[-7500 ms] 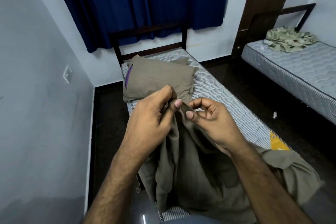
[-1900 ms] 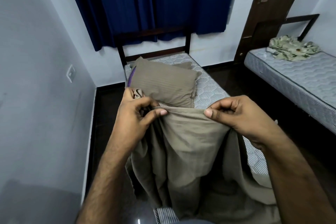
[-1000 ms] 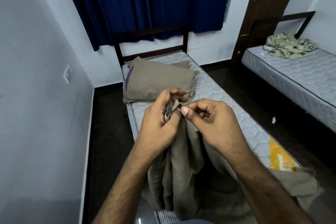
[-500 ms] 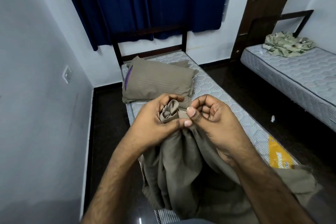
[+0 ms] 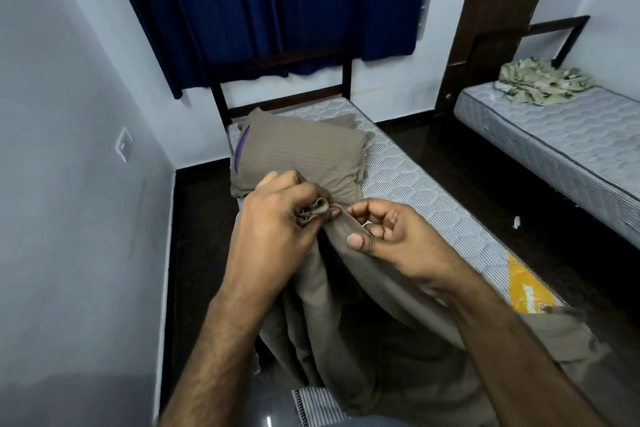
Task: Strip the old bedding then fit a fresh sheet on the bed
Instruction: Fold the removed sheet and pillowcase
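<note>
A taupe sheet [image 5: 349,333] hangs bunched in front of me over the foot of the bare striped mattress [image 5: 412,191]. My left hand [image 5: 277,222] grips a gathered wad of the sheet's edge at chest height. My right hand [image 5: 388,239] sits just to its right, thumb and curled fingers pinching the same edge. The rest of the sheet trails down and right across the mattress end. A taupe pillow [image 5: 301,156] with a purple strip lies at the head of the bed.
A wall stands close on the left, with a dark floor gap beside the bed. A dark headboard [image 5: 280,80] and blue curtains [image 5: 277,7] are behind. A second bed [image 5: 554,142] with crumpled patterned cloth [image 5: 543,83] stands right, past a dark floor aisle. An orange label [image 5: 526,288] marks the mattress.
Across the earlier frames my hands stretched the sheet edge apart, then drew it together again. Since half a second ago my right hand slid slightly right and down along the edge.
</note>
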The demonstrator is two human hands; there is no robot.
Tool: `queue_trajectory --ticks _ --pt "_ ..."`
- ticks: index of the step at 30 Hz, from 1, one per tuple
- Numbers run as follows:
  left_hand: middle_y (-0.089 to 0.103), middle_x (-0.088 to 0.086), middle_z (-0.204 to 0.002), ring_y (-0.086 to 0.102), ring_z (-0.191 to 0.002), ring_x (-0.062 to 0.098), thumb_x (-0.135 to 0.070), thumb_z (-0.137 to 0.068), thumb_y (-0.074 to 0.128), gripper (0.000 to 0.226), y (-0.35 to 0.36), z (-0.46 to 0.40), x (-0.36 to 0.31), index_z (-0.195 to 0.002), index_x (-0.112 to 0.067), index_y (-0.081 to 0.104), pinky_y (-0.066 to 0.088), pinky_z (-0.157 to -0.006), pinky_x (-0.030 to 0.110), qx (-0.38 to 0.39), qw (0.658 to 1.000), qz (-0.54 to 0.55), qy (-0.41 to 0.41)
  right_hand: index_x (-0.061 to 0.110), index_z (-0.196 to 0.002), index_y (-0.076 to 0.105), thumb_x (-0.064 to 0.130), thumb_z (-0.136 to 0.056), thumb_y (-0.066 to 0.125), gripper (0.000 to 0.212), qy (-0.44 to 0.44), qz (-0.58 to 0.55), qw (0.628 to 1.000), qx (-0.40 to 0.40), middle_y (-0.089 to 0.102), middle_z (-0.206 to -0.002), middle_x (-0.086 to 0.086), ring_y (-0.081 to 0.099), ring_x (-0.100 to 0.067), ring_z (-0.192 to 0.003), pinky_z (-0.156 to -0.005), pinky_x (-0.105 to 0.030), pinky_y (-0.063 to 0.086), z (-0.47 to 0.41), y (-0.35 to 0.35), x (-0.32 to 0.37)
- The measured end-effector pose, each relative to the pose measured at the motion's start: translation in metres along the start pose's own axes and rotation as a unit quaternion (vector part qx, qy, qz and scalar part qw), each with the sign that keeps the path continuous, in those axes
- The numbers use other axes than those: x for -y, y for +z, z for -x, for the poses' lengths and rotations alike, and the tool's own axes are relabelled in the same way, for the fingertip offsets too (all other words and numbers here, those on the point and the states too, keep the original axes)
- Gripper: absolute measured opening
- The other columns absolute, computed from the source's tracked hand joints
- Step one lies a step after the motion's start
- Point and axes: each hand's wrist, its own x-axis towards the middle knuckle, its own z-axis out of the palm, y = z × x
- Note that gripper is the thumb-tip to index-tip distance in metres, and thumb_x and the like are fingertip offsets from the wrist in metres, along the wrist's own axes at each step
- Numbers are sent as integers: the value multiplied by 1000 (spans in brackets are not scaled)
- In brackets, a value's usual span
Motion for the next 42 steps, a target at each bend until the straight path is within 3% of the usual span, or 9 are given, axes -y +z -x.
queue_trajectory --ticks 4,8,14,21,25,28,33,38,42 --pt "60 -1 -86 55 -83 22 -18 -85 80 8 1 1 -6 -92 -17 75 49 -65 44 -32 999 -38 18 0 -127 59 9 -78 75 52 50 -171 983 52 67 -119 -12 67 -15 -104 -95 -25 53 -7 -7 -12" --pt "61 -1 -87 58 -85 24 -16 -87 80 8 3 -5 -7 -93 -15 75 49 -69 45 -47 998 -29 18 10 -125 67 15 -78 82 49 39 -260 963 50 67 -120 -12 66 -15 -109 -101 -28 49 -18 -5 -22" --pt "61 -3 -87 57 -84 25 -16 -86 82 9 0 -2 -5 -91 -16 75 49 -66 45 -75 996 -37 6 1 -126 59 3 -78 76 51 -36 -147 988 -44 65 -121 -11 64 -17 -106 -97 -26 52 -27 0 -24" --pt "62 -1 -87 58 -83 26 -13 -85 83 9 -8 -5 -3 -91 -13 76 49 -66 44 -115 992 -52 13 11 -127 60 0 -84 67 44 11 -133 991 -8 70 -118 -9 67 -15 -100 -90 -28 56 -26 7 -30" --pt "62 -1 -87 58 -82 25 -12 -85 82 7 -11 -4 -3 -90 -12 76 50 -68 43 -124 992 -33 19 3 -141 49 3 -90 62 52 13 -130 990 45 59 -139 -15 56 -26 -128 -109 -36 45 -26 7 -38" --pt "63 -1 -87 59 -84 25 -11 -86 79 6 -15 -6 -3 -91 -11 76 50 -71 40 -128 991 -37 18 3 -145 44 20 -84 72 69 30 -160 984 75 50 -149 -17 43 -32 -141 -118 -40 35 -28 7 -44" --pt "64 -2 -89 59 -85 20 -12 -86 79 7 -20 -9 -1 -92 -11 76 49 -74 31 -136 990 -40 3 9 -133 57 34 -72 87 73 47 -166 984 36 66 -129 -8 61 -19 -119 -97 -27 53 -32 2 -47" --pt "63 -5 -90 58 -87 19 -18 -88 74 10 -22 -14 1 -95 -12 76 48 -76 26 -141 988 -52 -15 3 -130 59 17 -73 83 63 10 -139 989 -39 66 -124 -19 63 -22 -108 -90 -29 56 -40 -7 -54" --pt "64 -3 -89 61 -86 22 -14 -88 78 6 -24 -19 6 -93 -12 76 51 -75 37 -154 987 -50 -21 4 -126 62 -2 -72 81 57 -32 -69 990 -121 70 -122 -9 67 -10 -101 -90 -23 56 -43 -17 -44"
